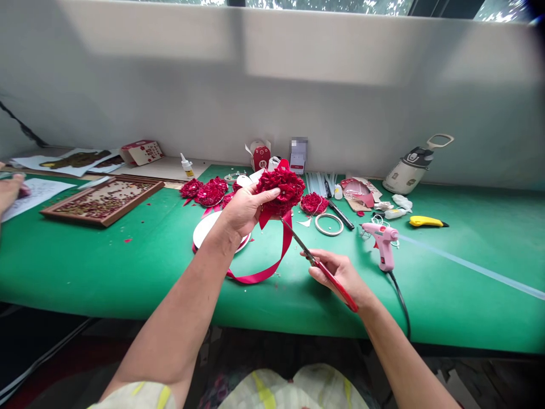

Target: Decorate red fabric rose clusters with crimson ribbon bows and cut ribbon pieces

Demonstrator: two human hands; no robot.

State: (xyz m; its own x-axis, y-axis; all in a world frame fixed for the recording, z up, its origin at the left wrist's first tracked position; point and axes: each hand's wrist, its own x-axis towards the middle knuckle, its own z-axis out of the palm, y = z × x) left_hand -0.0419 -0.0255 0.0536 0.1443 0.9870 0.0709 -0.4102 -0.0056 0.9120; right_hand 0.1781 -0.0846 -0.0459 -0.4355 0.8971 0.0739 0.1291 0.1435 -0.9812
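My left hand [251, 209] is closed on a dark red fabric flower [281, 187], held up above the green table with the thumb across its front. A red ribbon [272, 270] hangs from beneath the flower and loops down toward a white ribbon spool [208, 232], partly hidden by my left wrist. In my right hand [340, 275] are red-handled scissors [334, 281], their tips pointing up at the ribbon just under the flower. Whether the blades touch the ribbon I cannot tell. More red flowers [212, 192] lie behind my left hand, and another flower [314, 203] lies to the right.
Right of my hands stand a pink glue gun [383, 241] with a black cord, a yellow cutter [427, 221], a tape ring [329, 225] and a white bottle [406, 170]. A wooden tray [106, 218] of small pieces and another person's hand [11, 190] are at left.
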